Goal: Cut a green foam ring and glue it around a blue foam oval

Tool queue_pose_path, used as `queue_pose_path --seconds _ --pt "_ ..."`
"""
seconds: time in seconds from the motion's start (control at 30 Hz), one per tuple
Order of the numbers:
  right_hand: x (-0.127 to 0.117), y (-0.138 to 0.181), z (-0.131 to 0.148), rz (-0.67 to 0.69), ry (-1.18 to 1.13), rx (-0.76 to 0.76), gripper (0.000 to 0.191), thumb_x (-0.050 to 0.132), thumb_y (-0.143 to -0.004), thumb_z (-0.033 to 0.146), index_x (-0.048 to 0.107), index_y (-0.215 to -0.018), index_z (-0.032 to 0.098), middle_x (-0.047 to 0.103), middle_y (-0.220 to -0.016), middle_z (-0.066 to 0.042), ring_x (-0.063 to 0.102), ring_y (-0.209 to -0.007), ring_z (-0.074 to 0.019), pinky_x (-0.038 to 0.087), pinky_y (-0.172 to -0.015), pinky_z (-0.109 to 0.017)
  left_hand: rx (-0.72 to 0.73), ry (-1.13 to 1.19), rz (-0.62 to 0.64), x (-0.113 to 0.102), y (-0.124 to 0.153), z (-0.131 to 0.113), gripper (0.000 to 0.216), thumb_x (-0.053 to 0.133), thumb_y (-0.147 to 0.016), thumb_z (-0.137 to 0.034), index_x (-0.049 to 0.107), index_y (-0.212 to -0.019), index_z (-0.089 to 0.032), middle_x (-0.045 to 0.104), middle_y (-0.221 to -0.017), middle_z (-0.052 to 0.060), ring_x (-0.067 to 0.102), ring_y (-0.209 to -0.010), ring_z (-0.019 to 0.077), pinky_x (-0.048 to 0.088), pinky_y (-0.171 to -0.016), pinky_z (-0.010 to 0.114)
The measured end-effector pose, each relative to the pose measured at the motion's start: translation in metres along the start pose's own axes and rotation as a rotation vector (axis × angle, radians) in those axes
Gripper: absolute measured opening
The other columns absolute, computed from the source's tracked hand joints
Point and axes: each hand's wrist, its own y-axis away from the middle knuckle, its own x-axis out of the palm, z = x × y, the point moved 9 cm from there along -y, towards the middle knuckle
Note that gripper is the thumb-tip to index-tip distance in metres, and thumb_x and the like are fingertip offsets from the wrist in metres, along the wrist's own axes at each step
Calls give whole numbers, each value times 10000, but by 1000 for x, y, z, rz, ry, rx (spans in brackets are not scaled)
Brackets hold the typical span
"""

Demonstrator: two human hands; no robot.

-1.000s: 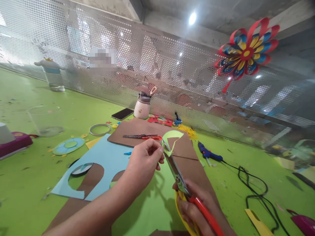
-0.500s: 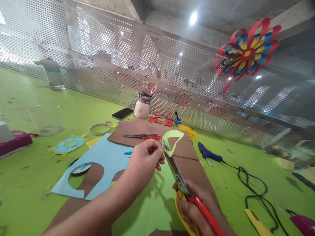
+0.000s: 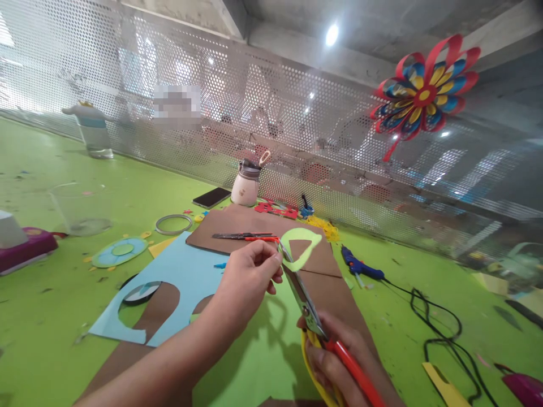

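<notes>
My left hand [image 3: 250, 277] is closed in a pinch at the near edge of a light green paper piece [image 3: 315, 244], whose curling strip forms a loop to the right of the fingers. The exact spot it grips is mostly hidden behind the fingertips. Wrapped around the red and yellow handles of a pair of scissors [image 3: 306, 302] is my right hand [image 3: 339, 359]. The blades point up and away, with their tips at the green paper beside my left fingertips. Below both hands lies a sheet of green paper [image 3: 250, 362].
Brown cardboard [image 3: 237, 217] bears a craft knife [image 3: 244, 236]. Cut blue paper [image 3: 186, 265] lies left, near a ring [image 3: 173, 224] and a clear cup [image 3: 80, 212]. A phone [image 3: 211, 197] and bottle [image 3: 245, 183] stand behind. A glue gun [image 3: 360, 264] with a black cord lies right.
The green paper loop has shifted slightly and opened wider, its right end tipping outward. Both hands and the scissors stay almost in place.
</notes>
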Motion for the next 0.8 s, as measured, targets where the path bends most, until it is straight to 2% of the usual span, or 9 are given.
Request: queue_pose_path --seconds 0.1,0.27,0.4,0.8 --pt "1 1 1 17 8 0 308 653 -715 403 605 -937 195 360 -502 74 314 -430 -81 233 -393 -193 -11 5 -22 -4 -1 -1 174 559 -745 -303 519 -646 -165 558 -571 4 521 -551 134 420 -480 245" --pt "-4 1 10 -44 88 -20 256 677 -684 333 625 -899 204 427 -557 48 364 -454 -88 268 -400 -197 -5 -11 -66 -9 -3 -1 155 575 -737 -290 548 -661 -158 554 -556 -5 510 -539 124 408 -473 232" --pt "-3 -1 3 -44 106 77 243 696 -655 305 624 -863 201 338 -473 80 292 -417 -78 205 -374 -191 3 -19 -62 -8 -3 -2 128 586 -727 -263 566 -657 -157 553 -533 -12 495 -516 114 404 -468 225" --pt "-2 1 1 -28 24 48 344 682 -653 452 620 -887 207 339 -498 62 291 -440 -93 193 -397 -205 24 -21 -59 -7 -3 -3 134 590 -729 -267 557 -651 -163 556 -536 -16 504 -510 114 423 -469 229"
